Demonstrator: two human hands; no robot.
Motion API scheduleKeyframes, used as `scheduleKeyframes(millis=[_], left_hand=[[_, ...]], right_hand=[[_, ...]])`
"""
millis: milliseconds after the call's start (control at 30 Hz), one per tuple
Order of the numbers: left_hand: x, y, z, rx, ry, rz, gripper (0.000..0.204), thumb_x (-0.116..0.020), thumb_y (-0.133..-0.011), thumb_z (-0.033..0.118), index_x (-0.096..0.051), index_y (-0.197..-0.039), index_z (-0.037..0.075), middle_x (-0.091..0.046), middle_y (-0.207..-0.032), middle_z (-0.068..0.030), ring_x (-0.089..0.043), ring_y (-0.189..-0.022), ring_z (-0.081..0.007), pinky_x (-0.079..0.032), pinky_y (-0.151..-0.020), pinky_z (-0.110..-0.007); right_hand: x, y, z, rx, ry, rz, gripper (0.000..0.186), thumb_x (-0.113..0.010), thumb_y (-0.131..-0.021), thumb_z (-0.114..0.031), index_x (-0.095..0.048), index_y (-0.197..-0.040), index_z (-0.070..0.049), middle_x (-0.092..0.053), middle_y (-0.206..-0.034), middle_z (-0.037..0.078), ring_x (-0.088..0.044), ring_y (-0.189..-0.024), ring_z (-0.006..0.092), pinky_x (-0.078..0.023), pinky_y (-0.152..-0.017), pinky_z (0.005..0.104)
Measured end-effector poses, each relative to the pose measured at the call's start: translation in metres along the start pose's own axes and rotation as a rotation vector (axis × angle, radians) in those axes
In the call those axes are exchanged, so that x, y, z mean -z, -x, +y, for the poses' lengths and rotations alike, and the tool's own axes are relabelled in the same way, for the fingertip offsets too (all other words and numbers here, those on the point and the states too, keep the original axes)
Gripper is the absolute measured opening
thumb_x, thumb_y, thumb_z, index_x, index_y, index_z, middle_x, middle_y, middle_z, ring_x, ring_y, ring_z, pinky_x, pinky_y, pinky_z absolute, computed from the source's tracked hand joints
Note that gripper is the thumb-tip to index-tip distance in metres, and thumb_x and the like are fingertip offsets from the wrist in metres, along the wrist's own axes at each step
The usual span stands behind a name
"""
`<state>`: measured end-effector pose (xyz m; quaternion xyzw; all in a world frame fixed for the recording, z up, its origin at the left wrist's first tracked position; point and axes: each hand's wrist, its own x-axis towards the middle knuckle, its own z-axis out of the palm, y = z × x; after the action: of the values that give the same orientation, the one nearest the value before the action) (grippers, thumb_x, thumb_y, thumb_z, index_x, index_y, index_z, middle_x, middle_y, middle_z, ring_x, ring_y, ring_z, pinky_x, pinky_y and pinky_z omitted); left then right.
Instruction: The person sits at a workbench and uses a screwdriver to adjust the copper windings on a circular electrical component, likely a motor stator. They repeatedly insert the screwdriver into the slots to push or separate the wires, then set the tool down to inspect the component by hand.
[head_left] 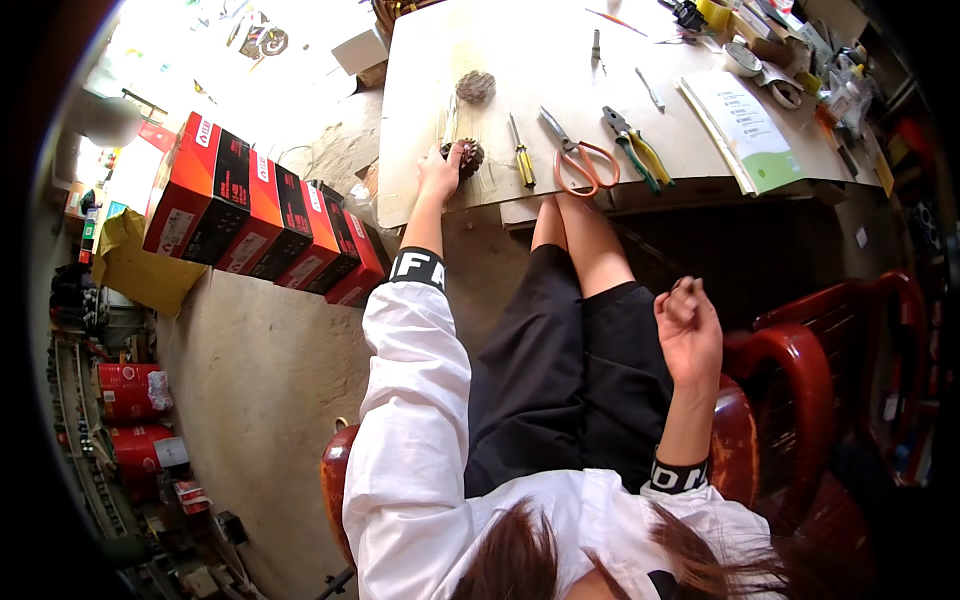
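Note:
At the table's near left edge, my left hand [440, 175] has its fingers closed on the side of a dark brown round part [466, 158] with a ribbed, toothed-looking rim. A similar brown round part [475, 87] lies farther back on the table. My right hand [688, 320] is raised above my right thigh, away from the table. Its fingers are loosely curled and I see nothing in them. Right of the left hand lie a yellow-handled screwdriver [523, 160], orange-handled scissors [583, 168] and pliers [640, 148] with green and yellow handles.
The pale table [420, 90] also bears an open booklet [740, 130], a tape roll [742, 60] and clutter at the far right. Red and black boxes [250, 205] stand on the left. A red wooden chair [800, 370] is close to my right arm.

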<state>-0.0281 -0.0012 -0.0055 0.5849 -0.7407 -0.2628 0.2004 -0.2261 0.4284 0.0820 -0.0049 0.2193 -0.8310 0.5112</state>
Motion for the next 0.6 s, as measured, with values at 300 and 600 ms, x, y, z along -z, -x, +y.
scheduleKeyframes(millis=[300,600], left_hand=[[0.023,0.031,-0.013,-0.409,0.018,-0.005,0.062,-0.052,-0.094,0.053,-0.05,-0.137,0.009,-0.056,-0.127,-0.0206,-0.047,-0.118,-0.0377,-0.032,-0.105,-0.043],[0.0,0.034,-0.027,-0.414,0.387,0.025,0.058,-0.057,-0.095,0.046,-0.048,-0.14,0.01,-0.053,-0.133,-0.0166,-0.046,-0.125,-0.0348,-0.035,-0.107,-0.042]], right_hand=[[0.006,-0.07,-0.013,0.27,-0.481,-0.068,0.032,-0.041,-0.102,-0.008,-0.052,-0.132,-0.007,-0.064,-0.127,0.004,-0.057,-0.121,0.0104,-0.028,-0.109,0.0361],[0.033,-0.152,0.014,0.773,0.661,0.291,0.044,-0.043,-0.099,-0.008,-0.039,-0.141,0.005,-0.054,-0.135,0.019,-0.052,-0.128,0.024,-0.035,-0.111,0.0338]])
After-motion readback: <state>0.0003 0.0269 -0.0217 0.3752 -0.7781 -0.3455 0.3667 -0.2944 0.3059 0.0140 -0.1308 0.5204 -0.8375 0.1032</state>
